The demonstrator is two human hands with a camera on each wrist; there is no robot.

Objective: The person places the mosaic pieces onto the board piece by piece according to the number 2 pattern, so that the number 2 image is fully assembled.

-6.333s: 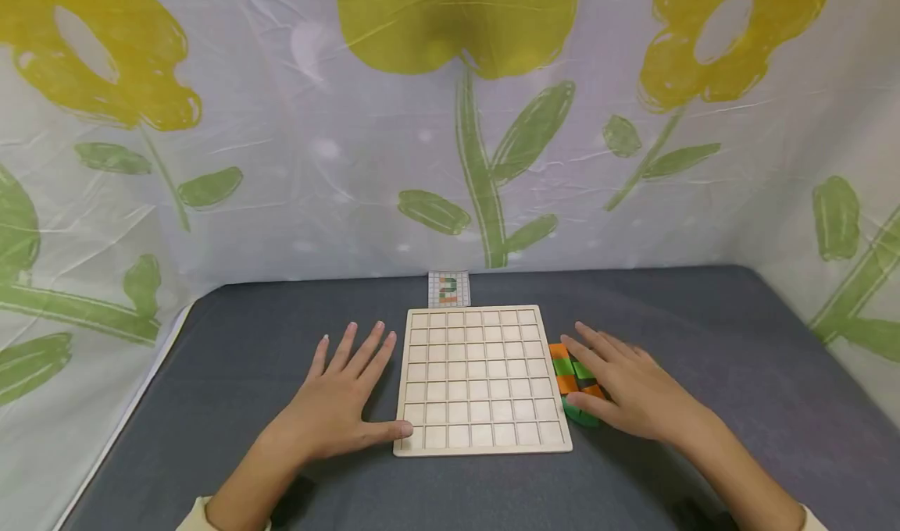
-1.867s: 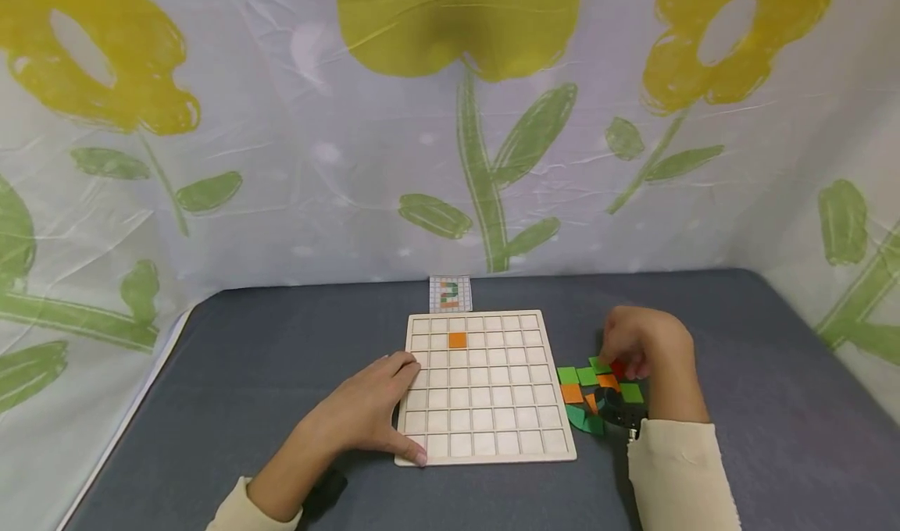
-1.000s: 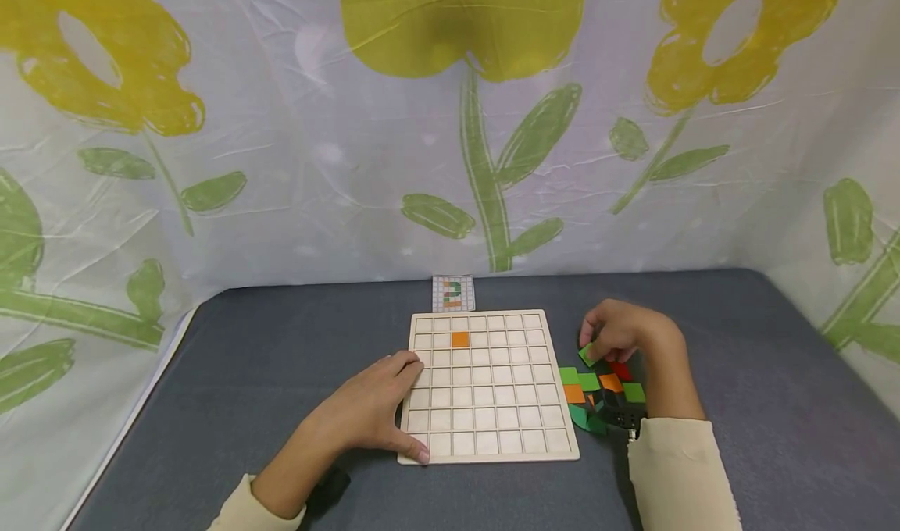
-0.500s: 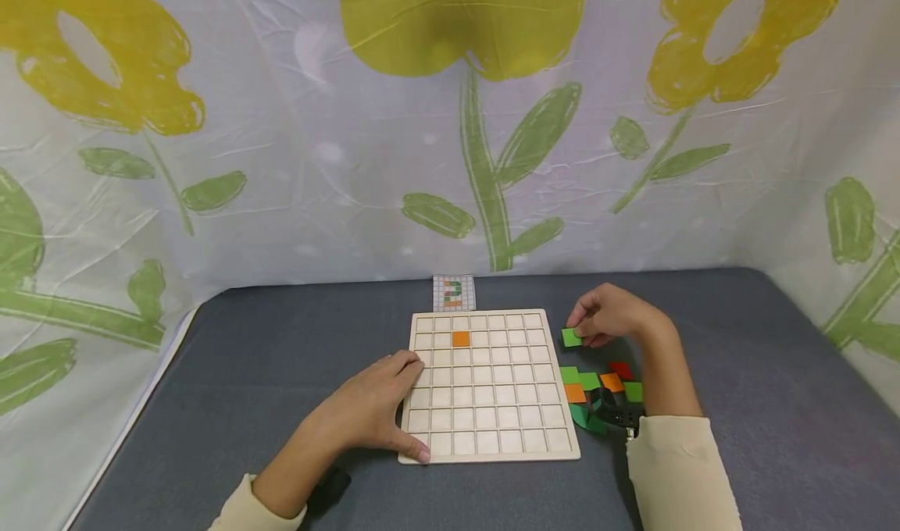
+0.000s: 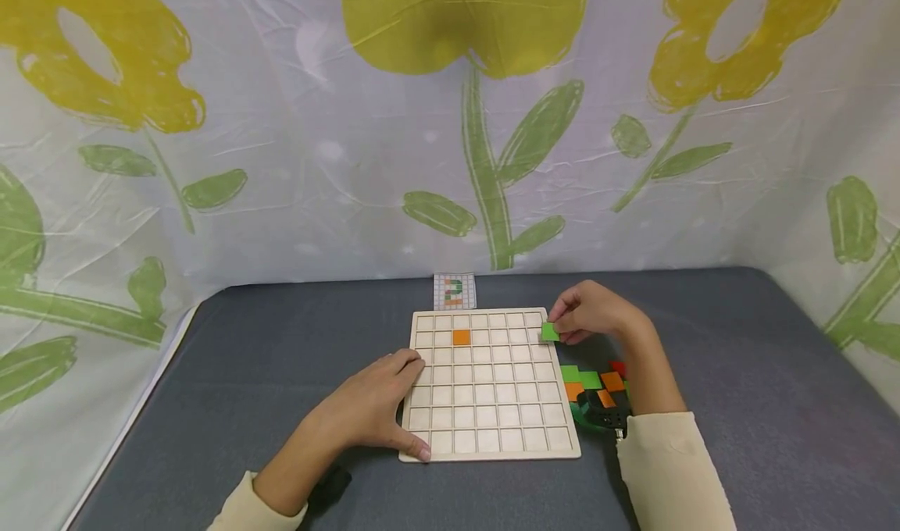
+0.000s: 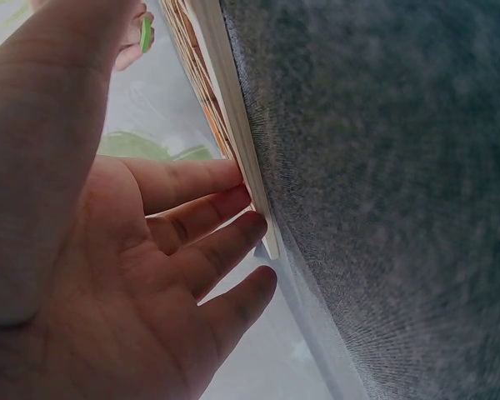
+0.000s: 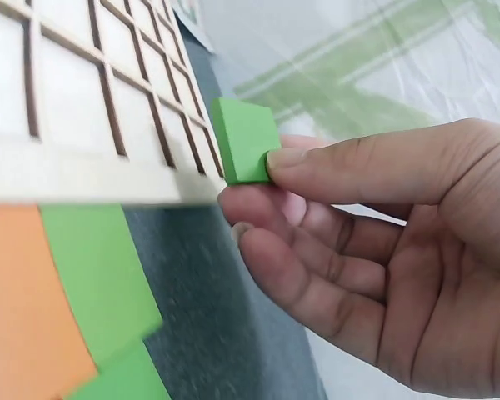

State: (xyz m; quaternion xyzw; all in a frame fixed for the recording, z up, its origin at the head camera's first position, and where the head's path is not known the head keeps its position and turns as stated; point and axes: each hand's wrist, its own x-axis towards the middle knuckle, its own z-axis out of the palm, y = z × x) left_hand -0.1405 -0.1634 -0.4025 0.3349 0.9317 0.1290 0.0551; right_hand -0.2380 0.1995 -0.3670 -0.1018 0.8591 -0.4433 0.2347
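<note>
My right hand (image 5: 594, 311) pinches a green square tile (image 7: 248, 142) between thumb and fingers, above the right edge of the wooden grid board (image 5: 485, 400) near its far corner. The tile is tilted in the right wrist view. Along the board's left edge, my left hand (image 5: 369, 402) rests with its fingertips (image 6: 252, 221) touching the side and its thumb at the near left corner. One orange square tile (image 5: 461, 337) lies in a cell of the second row from the back.
Right of the board lie several loose tiles: green (image 5: 589, 380), orange (image 5: 612, 381), red (image 5: 618, 368) and a dark green piece (image 5: 576, 415). The right forearm and its wrist camera (image 5: 603, 412) partly hide them. A small printed pattern card (image 5: 454, 291) lies behind the board.
An orange tile has appeared on the board since the oldest frame. My right hand has lifted a green tile from the pile and carried it left to the board's edge. The left hand now steadies the board.
</note>
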